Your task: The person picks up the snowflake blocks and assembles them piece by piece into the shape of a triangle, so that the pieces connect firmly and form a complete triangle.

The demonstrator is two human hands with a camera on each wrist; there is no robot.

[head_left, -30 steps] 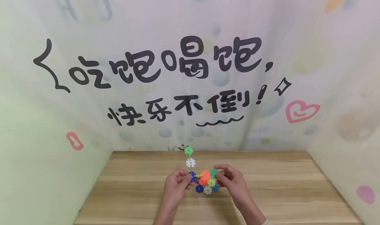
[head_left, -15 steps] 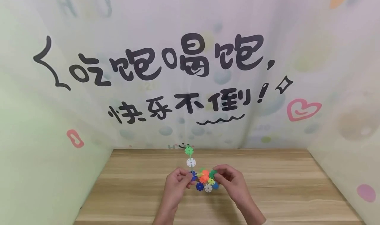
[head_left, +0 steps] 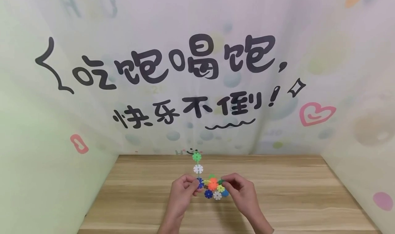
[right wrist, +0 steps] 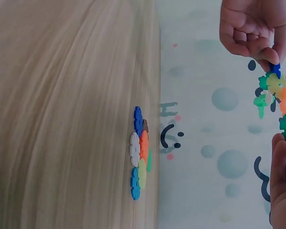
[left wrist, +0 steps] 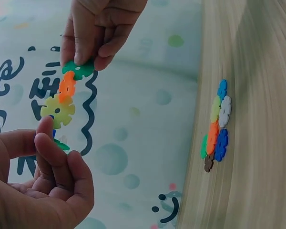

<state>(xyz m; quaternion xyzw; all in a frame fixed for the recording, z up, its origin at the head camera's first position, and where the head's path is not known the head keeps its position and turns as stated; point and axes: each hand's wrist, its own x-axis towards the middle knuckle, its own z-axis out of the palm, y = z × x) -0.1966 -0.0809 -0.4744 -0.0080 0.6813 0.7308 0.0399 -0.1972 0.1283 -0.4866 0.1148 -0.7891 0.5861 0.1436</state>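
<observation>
Multicolored snowflake-disc chain (head_left: pixel 211 184) — interlocked, notched

free: bare wooden table (head_left: pixel 293 199) either side | obstacle: loose snowflake discs (head_left: pixel 216 194) — backdrop wall (head_left: pixel 197 90) behind

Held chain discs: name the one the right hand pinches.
The dark green disc, the end one; the orange disc and yellow disc sit farther along.
</observation>
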